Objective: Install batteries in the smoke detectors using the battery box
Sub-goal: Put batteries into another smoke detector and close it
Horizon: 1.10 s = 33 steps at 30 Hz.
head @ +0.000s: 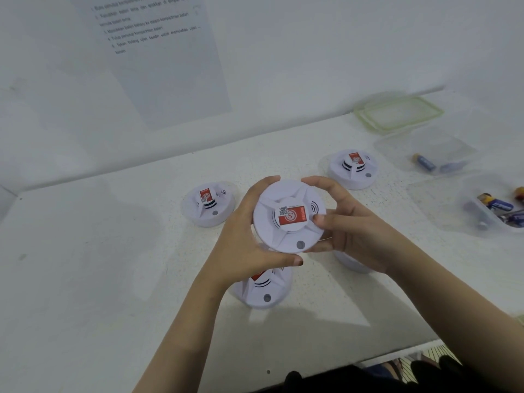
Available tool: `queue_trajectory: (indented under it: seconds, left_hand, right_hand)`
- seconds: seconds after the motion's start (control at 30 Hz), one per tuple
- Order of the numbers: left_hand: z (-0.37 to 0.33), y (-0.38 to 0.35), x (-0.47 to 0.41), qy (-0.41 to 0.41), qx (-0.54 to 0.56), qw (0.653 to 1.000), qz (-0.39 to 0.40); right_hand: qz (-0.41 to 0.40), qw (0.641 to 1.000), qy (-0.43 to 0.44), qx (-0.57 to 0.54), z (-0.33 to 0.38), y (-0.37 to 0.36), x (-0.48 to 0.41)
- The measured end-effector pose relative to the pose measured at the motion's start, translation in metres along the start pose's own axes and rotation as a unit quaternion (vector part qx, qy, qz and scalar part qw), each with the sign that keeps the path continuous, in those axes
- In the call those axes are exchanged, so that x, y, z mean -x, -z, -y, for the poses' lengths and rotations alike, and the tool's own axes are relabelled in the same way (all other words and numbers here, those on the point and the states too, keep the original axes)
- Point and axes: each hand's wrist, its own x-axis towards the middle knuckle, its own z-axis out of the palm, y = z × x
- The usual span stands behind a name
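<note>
Held smoke detector (289, 215): up off the desk (113, 265), label face toward the camera, tilted. Left hand (246, 234) grips the left rim, thumb under the lower edge. Right hand (354, 228) grips the right rim, thumb on the face. Both are wrapped on it, with no free fingers.

Key relation: it is a round disc with no long axis. The back, likely where the battery bay is, faces away from the camera, so it probably needs a flip or a twist-off. The battery box (442, 143) with loose batteries (424, 163) sits right of and beyond the held detector. A second battery box (453, 194) is further right. The right hand is nearer to both.

Four more detectors sit around the held one:
- left one (208, 205)
- far-right one (353, 170)
- near one (265, 290), half covered by the left hand
- one under the right hand (351, 263), only a sliver showing

The green-rimmed lid (365, 119) is beyond the boxes. The second box is cut off by the frame edge. Battery count and polarity are unreadable, and whether batteries are already in is not visible.
</note>
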Motion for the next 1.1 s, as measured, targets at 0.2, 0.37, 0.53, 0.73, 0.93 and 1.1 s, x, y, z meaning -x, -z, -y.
queue_trajectory:
  seconds: [0.2,0.37,0.53,0.73,0.93,1.1]
  left_hand:
    - [0.002,0.000,-0.001,0.005,0.002,1.000,-0.010]
    - [0.003,0.001,-0.001,0.004,0.001,1.000,-0.012]
    - [0.004,0.001,0.000,0.010,0.009,1.000,-0.021]
    - [0.005,0.001,0.001,0.018,0.015,0.999,-0.031]
    - [0.002,0.006,0.000,0.038,0.010,0.999,-0.034]
    - [0.003,0.016,-0.007,0.069,0.027,0.997,-0.023]
  right_hand:
    - [-0.012,1.000,-0.012,0.012,0.002,0.002,-0.002]
    - [-0.026,0.997,-0.004,0.075,0.004,0.002,-0.004]
    - [-0.027,0.997,0.005,0.071,0.005,0.003,-0.004]
    - [-0.027,0.998,0.010,0.060,0.005,0.005,-0.004]
    - [-0.038,0.998,0.010,0.054,0.004,0.006,-0.006]
    - [-0.047,0.997,0.010,0.058,0.010,0.008,-0.011]
